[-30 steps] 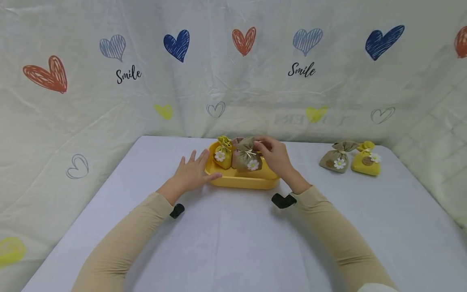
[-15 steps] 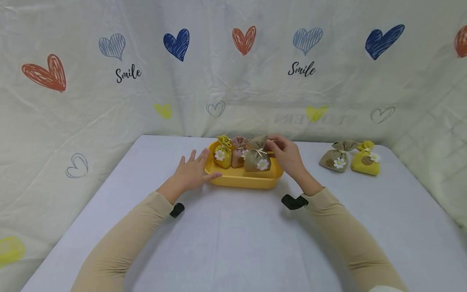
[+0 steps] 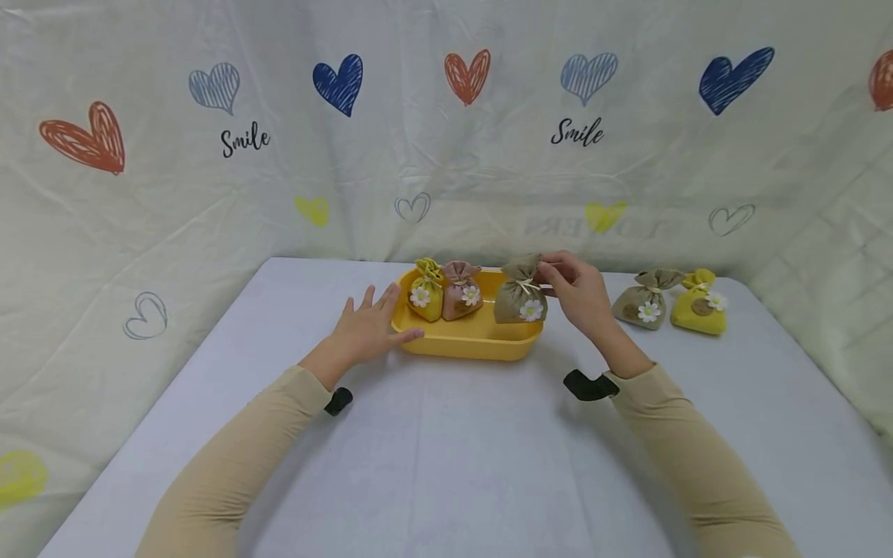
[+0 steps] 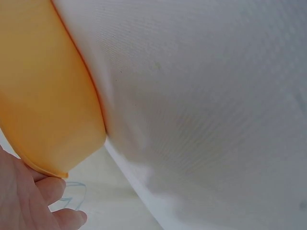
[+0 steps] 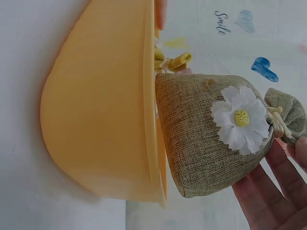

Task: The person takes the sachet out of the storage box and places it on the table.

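Observation:
My right hand [image 3: 580,293] pinches the gathered neck of a grey-brown cloth pouch [image 3: 518,298] with a white fabric daisy. In the right wrist view this pouch [image 5: 206,139] hangs at the rim of the yellow plastic tray [image 5: 103,110], its base about level with the edge. My left hand [image 3: 364,325] is spread with straight fingers against the left end of the tray [image 3: 463,348]; in the left wrist view its fingers [image 4: 50,190] touch the rim. Inside the tray, at the left, a yellow pouch [image 3: 427,299] and a dusty-pink pouch [image 3: 460,296] stand side by side.
To the right of the tray, a grey-brown pouch [image 3: 640,308] and a yellow pouch [image 3: 701,314] sit together on the white table [image 3: 453,449]. Behind the table hangs a pale curtain [image 3: 405,139] printed with hearts.
My right hand has carried the grey-brown pouch rightward, from in front of the pink pouch to the tray's right end. The pink pouch now shows fully. My left hand has stayed put.

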### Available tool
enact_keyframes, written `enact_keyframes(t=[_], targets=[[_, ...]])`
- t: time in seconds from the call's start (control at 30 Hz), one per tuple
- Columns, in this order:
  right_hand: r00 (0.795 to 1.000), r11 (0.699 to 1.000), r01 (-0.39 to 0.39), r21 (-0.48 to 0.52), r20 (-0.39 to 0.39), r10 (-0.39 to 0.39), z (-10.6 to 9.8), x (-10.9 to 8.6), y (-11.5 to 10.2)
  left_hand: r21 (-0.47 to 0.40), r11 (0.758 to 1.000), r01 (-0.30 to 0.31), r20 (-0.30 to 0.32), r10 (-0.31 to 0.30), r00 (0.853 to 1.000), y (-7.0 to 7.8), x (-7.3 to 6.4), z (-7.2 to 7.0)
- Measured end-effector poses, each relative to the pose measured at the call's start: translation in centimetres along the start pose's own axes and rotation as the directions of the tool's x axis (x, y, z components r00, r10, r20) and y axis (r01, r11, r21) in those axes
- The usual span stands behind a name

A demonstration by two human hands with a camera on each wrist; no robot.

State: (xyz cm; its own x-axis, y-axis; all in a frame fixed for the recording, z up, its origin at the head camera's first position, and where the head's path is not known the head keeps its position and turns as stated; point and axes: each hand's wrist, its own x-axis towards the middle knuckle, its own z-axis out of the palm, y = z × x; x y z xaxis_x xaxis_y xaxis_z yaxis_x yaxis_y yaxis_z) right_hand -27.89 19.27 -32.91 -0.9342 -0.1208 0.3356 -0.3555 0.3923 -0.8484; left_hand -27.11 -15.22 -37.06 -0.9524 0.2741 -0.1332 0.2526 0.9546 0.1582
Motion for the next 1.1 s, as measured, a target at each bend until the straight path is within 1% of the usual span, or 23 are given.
enact_keyframes(t=[0.13,0.33,0.6,0.9,1.1], targets=[[1.000,1.000,-0.002,-0.011,-0.017,0.002,-0.8,-0.2,0.0,0.000,1.000,0.000,-0.005,0.000,1.000,0.0,0.0,0.0],[0.999,1.000,-0.003,0.009,-0.033,0.004,-1.8,-0.6,0.0,0.003,1.000,0.001,-0.009,-0.001,1.000,0.0,0.1,-0.1],[0.999,1.000,-0.002,0.009,-0.046,0.003,-2.9,-0.9,0.1,0.010,1.000,0.002,-0.003,-0.002,1.000,0.1,0.0,-0.4],[0.997,1.000,-0.025,-0.010,-0.074,0.024,-4.0,-1.7,0.6,-0.002,1.000,-0.003,0.009,0.003,1.000,0.2,0.0,-0.4],[0.997,1.000,-0.018,0.005,-0.079,0.018,-4.9,-2.2,1.0,-0.002,1.000,-0.002,0.012,0.002,1.000,0.1,0.0,-0.2]])
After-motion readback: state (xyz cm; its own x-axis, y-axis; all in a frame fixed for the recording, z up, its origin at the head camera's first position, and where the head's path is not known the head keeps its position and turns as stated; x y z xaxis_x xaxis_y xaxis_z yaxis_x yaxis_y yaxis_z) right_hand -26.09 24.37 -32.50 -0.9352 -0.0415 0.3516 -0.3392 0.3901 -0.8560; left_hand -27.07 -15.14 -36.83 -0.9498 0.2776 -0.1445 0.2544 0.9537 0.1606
